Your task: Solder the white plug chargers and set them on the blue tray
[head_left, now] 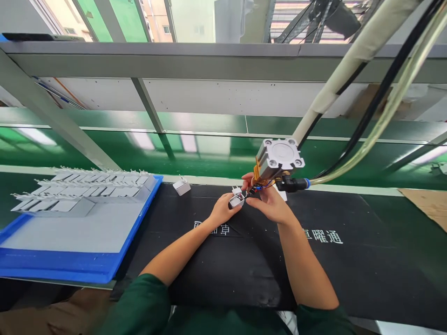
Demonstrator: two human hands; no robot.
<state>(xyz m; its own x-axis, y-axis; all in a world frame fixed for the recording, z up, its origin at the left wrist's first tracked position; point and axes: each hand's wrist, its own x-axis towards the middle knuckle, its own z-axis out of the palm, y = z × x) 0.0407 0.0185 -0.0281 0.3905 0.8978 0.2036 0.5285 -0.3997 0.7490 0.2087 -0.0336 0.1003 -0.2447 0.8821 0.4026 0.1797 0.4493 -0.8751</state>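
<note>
My left hand (222, 209) is closed on a small open white charger housing (237, 200) with plug pins on its far side. Some small parts show inside the housing, too small to tell apart. Close on the right, my right hand (274, 204) has its thumb and fingers curled in toward the housing. A pneumatic tool (282, 155) with a square metal cylinder, an orange-brown part and thin wires hangs over that hand and hides part of its fingers. What they pinch is hidden. Another white charger housing (181, 186) sits on the black mat to the left.
On the left, a blue tray (115, 260) bears rows of white charger housings (101, 184) with wire ends sticking up. A wrapped arm (349, 74), a black cable and clear tubes (380, 116) come down from the upper right. Cardboard (428, 204) lies at the right edge. The black mat (349, 274) spans the bench.
</note>
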